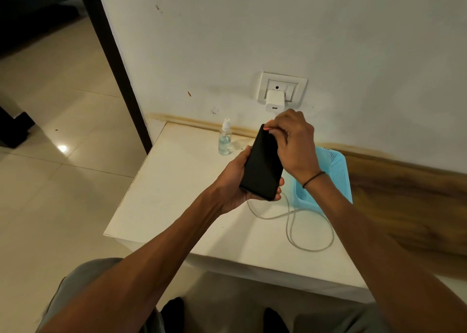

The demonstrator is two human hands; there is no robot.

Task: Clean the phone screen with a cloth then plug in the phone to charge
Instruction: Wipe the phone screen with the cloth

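Observation:
A black phone is held tilted above a white table, its dark face toward me. My left hand grips its lower end from underneath. My right hand has its fingers curled at the phone's top end, pinching there; whether a cable plug is between the fingertips is hidden. A white charging cable lies looped on the table below the phone. A white charger adapter sits in the wall socket. No cloth is visible.
A small clear spray bottle stands at the table's back near the wall. A light blue perforated basket sits on the table under my right wrist. Tiled floor and a dark door frame lie to the left.

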